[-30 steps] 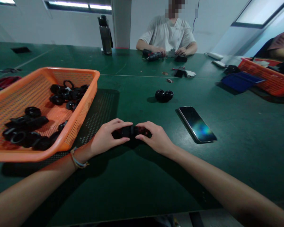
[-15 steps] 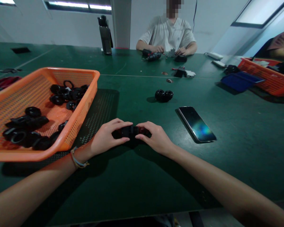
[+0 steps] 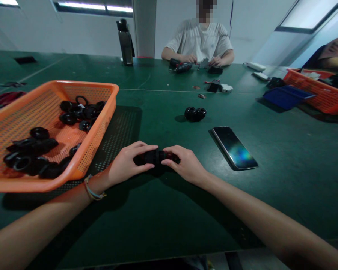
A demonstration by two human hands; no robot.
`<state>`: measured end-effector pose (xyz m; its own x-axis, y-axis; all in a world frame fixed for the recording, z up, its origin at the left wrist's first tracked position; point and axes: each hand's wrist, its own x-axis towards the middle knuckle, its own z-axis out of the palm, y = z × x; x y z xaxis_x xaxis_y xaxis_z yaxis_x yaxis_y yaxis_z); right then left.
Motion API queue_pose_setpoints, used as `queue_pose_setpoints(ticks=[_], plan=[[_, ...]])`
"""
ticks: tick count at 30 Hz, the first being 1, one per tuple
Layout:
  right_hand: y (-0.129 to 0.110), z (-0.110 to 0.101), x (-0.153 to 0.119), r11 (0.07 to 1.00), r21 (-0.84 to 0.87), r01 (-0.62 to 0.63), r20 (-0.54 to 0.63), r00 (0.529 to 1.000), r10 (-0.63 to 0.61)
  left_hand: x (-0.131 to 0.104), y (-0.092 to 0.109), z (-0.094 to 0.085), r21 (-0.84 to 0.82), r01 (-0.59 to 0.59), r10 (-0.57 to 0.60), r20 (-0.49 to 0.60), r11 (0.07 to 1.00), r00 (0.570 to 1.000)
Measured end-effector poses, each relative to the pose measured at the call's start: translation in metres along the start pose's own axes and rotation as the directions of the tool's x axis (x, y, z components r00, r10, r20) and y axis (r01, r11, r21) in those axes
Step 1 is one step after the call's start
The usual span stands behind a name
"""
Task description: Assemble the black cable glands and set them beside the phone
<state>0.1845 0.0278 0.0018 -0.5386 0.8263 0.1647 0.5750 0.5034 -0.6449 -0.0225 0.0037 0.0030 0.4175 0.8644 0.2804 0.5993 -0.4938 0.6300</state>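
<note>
The left hand (image 3: 124, 163) and the right hand (image 3: 188, 163) grip opposite ends of a dark cylindrical piece (image 3: 155, 156), held crosswise low over the green table (image 3: 157, 213), to the right of the orange basket (image 3: 49, 184) and nearer the person than the phone (image 3: 235, 148). Each grasps with the thumb on the near side and fingers on the far side; whether the piece touches the table is too dark to tell. Handling it well seems to call for both ends in one straight line, since a tilt between the hands could strain or skew any joint in the middle. Even, moderate pressure looks wiser than a hard squeeze, as the glossy surface may slip. With the fingertips clear of the middle, any gap or uneven seating there is easier to see. Forearms low and wrists level would steady the work. The round black pieces (image 3: 195, 114) stand beyond the hands, well apart from them, so there is room to turn the part without knocking anything.
</note>
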Motion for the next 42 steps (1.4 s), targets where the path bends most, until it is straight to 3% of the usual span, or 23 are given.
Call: queue_pose_setpoints(ticks=[29,35,42], plan=[[-0.0024,-0.0013,0.0005,1.0,-0.005,-0.006,0.03,1.0,0.006,-0.0002,0.0004,0.0003,0.008,-0.008,0.008,0.001,1.0,1.0],[0.0021,0.0023,-0.0028,0.997,0.032,0.069,-0.003,0.998,-0.069,0.0003,0.0008,-0.0004,0.013,-0.003,0.003,0.004,1.0,1.0],[0.0013,0.0012,-0.0028,0.998,0.033,0.053,0.002,0.999,-0.053,-0.0005,-0.0002,0.0001,0.013,-0.019,0.019,0.001,1.0,1.0]])
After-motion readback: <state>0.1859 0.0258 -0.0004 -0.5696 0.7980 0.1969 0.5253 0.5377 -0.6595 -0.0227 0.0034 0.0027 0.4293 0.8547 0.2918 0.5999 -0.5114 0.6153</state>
